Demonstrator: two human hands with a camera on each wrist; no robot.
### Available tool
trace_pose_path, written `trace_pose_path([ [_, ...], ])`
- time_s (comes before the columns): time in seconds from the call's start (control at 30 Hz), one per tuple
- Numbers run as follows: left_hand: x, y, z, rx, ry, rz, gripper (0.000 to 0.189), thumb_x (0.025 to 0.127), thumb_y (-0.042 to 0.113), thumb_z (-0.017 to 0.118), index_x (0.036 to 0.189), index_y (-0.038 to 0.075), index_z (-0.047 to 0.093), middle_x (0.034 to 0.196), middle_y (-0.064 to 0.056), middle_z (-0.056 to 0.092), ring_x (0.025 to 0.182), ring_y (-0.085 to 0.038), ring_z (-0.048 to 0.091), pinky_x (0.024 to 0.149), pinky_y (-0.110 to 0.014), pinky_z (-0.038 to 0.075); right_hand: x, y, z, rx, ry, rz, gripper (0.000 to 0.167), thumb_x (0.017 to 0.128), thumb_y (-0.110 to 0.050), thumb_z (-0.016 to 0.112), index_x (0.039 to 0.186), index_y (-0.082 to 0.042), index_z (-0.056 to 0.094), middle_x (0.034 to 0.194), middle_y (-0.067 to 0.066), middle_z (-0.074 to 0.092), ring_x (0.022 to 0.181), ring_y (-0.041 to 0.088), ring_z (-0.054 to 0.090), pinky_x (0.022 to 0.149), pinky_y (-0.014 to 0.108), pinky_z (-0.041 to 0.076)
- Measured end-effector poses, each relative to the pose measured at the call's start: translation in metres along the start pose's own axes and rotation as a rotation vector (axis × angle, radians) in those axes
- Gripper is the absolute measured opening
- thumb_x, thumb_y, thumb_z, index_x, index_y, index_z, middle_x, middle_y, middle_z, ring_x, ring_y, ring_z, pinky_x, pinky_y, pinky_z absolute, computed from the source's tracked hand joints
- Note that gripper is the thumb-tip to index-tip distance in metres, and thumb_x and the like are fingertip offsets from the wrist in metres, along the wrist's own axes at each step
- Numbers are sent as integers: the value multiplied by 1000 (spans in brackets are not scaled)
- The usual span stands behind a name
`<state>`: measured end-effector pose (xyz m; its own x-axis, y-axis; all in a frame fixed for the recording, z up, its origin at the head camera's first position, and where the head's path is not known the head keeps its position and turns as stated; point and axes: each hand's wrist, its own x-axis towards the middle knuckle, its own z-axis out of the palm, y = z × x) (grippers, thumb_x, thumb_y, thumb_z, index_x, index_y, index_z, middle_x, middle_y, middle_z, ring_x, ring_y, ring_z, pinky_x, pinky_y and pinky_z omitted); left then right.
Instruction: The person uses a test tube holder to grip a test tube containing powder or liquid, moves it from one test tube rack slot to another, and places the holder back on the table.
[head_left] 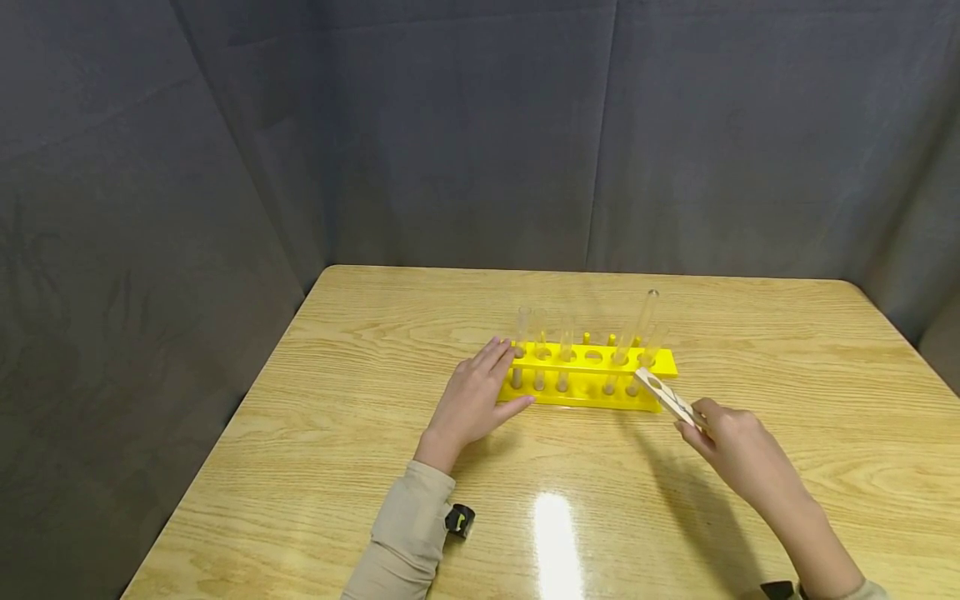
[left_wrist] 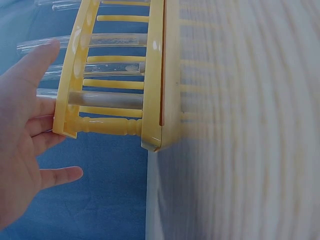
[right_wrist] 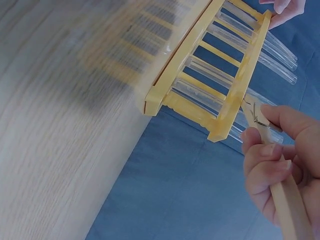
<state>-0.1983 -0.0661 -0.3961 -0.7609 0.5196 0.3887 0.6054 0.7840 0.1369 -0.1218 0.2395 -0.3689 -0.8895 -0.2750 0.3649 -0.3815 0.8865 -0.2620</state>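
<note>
A yellow test tube rack [head_left: 592,404] stands on the table, holding several clear glass test tubes [left_wrist: 120,40]. One taller tube [head_left: 648,312] leans near the right end. My left hand [head_left: 471,398] is at the rack's left end, its fairly straight fingers resting on the upper shelf. The thumb reaches across the front, and the little finger stands apart in the left wrist view. My right hand [head_left: 738,450] grips a wooden test tube holder [head_left: 667,396] with a metal spring. The holder's front end is beside the rightmost tubes; whether it surrounds one I cannot tell.
The wood-grain table [head_left: 360,350] has a far edge just behind the rack. Dark grey cloth [head_left: 480,142] hangs behind and to the left. Yellow pegs [head_left: 612,339] rise along the rack's back. A bright reflection lies on the tabletop between the forearms.
</note>
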Motion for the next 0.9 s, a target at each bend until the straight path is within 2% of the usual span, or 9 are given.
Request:
trace_pose_path([
  [0.37, 1, 0, 1, 7, 4, 4, 65, 85, 50, 52, 129, 2, 46, 135, -13, 40, 128, -24, 29, 93, -42, 38, 2, 0, 1, 6, -31, 22, 16, 80, -7, 65, 75, 0, 51, 53, -4, 35, 44, 7, 28, 35, 19, 23],
  [0.9, 1, 0, 1, -4, -7, -7, 65, 85, 50, 52, 129, 3, 46, 135, -12, 40, 129, -23, 28, 94, -42, 37, 4, 0, 0, 1, -29, 17, 19, 80, -7, 65, 73, -1, 49, 53, -3, 36, 43, 8, 29, 35, 19, 23],
])
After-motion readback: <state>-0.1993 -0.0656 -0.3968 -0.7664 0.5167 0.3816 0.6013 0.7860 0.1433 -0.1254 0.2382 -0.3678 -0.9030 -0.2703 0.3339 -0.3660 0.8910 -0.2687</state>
